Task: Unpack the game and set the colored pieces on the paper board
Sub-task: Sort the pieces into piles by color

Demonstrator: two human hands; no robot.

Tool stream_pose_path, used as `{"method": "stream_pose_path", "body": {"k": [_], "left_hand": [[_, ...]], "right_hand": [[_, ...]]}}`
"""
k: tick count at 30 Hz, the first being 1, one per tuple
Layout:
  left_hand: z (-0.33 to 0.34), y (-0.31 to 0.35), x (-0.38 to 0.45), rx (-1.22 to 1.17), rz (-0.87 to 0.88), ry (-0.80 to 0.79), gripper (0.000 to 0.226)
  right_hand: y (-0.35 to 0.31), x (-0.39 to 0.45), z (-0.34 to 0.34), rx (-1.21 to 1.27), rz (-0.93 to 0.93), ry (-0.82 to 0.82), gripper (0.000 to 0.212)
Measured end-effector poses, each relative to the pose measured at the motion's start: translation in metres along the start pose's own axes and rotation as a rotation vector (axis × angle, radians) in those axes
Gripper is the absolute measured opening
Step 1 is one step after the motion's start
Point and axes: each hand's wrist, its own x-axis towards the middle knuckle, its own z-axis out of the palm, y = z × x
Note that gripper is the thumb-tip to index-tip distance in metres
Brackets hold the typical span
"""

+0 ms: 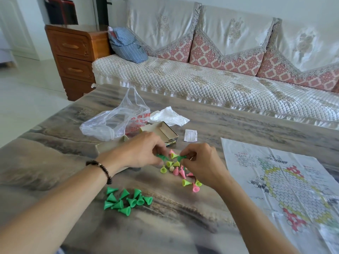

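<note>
Both our hands work above the mixed heap of pink and yellow-green pieces (180,173) in the middle of the surface (201,226). The left hand (141,151) pinches a dark green piece (162,157) with curled fingers, and the right hand (201,162) pinches another green piece (181,158) in the same way. A sorted group of green cones (124,199) lies nearer to us, apart from the heap. The paper board (286,184) lies unfolded to the right, and no piece stands on it yet.

The risk, we think, is in the shape of the pieces. They are light cones and they roll easily, so a wrist that brushes the heap may push some toward the edge. The creased paper board does not lie flat, so pieces may tip over there. The open box (165,132) and the plastic bag (110,123) are close behind our hands, and a piece could slide under them unseen.
</note>
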Motion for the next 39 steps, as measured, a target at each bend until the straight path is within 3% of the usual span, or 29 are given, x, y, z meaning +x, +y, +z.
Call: {"method": "stream_pose_path", "body": {"k": [7, 15, 19, 26, 29, 35, 39], "left_hand": [[-0.004, -0.024, -0.058, -0.011, -0.113, -0.133, 0.019], [-0.008, -0.038, -0.083, 0.04, -0.166, -0.187, 0.02], [-0.004, -0.041, -0.081, 0.103, -0.137, -0.234, 0.033], [0.002, -0.04, -0.079, 0.213, -0.112, -0.285, 0.063], [0.001, -0.037, -0.08, 0.198, -0.126, -0.287, 0.06], [0.0, -0.033, -0.081, 0.169, -0.118, -0.294, 0.041], [0.0, -0.032, -0.081, 0.158, -0.104, -0.295, 0.046]], "right_hand": [[-0.026, -0.035, 0.042, -0.006, -0.105, -0.124, 0.013], [-0.034, -0.042, 0.06, 0.0, -0.068, -0.195, 0.013], [-0.037, -0.046, 0.06, 0.018, -0.065, -0.212, 0.01], [-0.042, -0.05, 0.06, -0.018, -0.086, -0.277, 0.035], [-0.044, -0.048, 0.062, -0.028, -0.083, -0.276, 0.043], [-0.049, -0.048, 0.067, -0.032, -0.112, -0.326, 0.037], [-0.047, -0.047, 0.066, -0.025, -0.105, -0.309, 0.038]]}}
